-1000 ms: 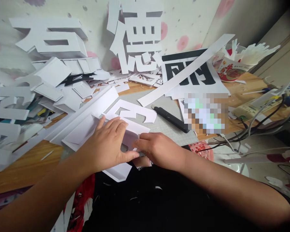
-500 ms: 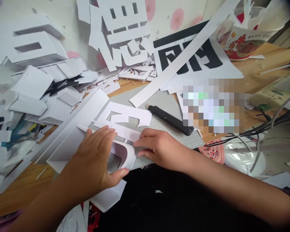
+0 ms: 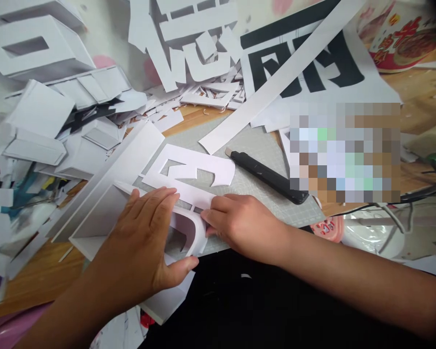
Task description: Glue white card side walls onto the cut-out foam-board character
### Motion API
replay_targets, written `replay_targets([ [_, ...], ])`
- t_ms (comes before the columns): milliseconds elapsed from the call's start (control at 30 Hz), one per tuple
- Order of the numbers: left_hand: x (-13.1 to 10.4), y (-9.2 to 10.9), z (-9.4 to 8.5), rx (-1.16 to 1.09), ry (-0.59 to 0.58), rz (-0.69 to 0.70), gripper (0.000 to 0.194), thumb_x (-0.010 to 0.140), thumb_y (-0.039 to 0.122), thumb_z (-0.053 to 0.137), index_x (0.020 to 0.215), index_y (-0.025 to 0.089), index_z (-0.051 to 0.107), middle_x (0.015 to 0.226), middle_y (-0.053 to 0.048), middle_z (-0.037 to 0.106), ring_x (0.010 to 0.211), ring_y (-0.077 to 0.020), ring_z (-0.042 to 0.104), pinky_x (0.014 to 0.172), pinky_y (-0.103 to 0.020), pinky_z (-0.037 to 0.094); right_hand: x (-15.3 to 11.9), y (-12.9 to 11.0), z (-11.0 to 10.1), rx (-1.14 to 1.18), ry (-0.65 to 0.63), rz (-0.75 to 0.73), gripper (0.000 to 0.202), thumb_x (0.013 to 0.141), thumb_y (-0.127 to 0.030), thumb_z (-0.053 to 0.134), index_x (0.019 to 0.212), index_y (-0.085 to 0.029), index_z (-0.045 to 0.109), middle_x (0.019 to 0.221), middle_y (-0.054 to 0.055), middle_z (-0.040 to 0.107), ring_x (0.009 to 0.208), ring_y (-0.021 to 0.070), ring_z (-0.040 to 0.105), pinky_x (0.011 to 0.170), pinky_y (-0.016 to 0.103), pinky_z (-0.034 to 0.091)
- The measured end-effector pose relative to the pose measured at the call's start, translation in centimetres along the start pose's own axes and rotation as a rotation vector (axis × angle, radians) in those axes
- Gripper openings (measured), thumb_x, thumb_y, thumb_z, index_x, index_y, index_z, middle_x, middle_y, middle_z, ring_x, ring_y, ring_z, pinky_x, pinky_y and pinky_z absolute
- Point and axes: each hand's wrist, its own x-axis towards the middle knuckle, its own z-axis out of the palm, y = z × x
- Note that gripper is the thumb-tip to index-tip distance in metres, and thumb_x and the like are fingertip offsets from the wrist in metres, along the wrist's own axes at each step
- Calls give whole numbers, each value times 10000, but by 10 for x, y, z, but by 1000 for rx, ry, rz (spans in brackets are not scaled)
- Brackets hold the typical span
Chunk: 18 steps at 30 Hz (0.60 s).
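A white cut-out board character (image 3: 194,162) with raised side walls lies on the grey cutting mat (image 3: 265,140). My left hand (image 3: 145,242) rests over its near left part, fingers spread and thumb beside the curved white strip (image 3: 199,232). The fingers of my right hand (image 3: 240,223) pinch together at the right end of the middle bar, by the top of that strip; what lies between the fingertips is hidden. A black utility knife (image 3: 267,177) rests on the mat to the right.
White offcuts and boxy pieces (image 3: 43,106) pile up at the left. Behind stand a cut-out character (image 3: 199,22), a printed black character sheet (image 3: 308,68) and a long white strip (image 3: 261,97). A noodle tub (image 3: 403,39) is at the back right; a blurred patch covers the right.
The view has shifted and come slightly closer to the back of the table. My right fingers have drawn closer together against the curved strip. My left hand keeps its place on the white piece.
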Motion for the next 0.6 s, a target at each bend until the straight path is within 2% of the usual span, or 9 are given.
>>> replay_targets([
  [167,0,0,1,-11,7,-21,790,726,464,589,1372,101,314,1344,-224,466,1281,-398,434,1135,-640,246,-1,2,2,88,9,28,194,917,-322,647,950,-131,664,837,36,596,677,166,533,596,282,385],
  [300,-1,1,1,-7,3,-21,831,699,466,611,1385,112,302,1359,-225,458,1294,-394,421,1141,-632,242,-4,2,4,78,126,41,166,892,-303,667,846,-146,639,788,28,581,644,162,505,561,283,364],
  [400,-1,1,2,0,11,-29,865,673,468,631,1383,92,311,1359,-241,460,1289,-404,422,1135,-633,252,-9,-3,5,113,155,8,188,929,-247,572,771,-163,627,735,23,577,609,161,495,541,296,361],
  [500,-1,1,3,1,21,-31,887,649,464,642,1379,72,324,1357,-247,468,1286,-405,428,1137,-617,256,-16,-9,4,220,238,0,190,961,-237,491,899,-150,649,762,30,618,619,157,539,551,291,416],
  [600,-2,2,5,2,31,-32,916,626,468,644,1385,67,324,1375,-243,461,1294,-401,425,1143,-594,254,-24,-15,3,241,338,-15,235,992,-280,484,1106,-122,617,936,72,691,759,173,634,638,291,509],
])
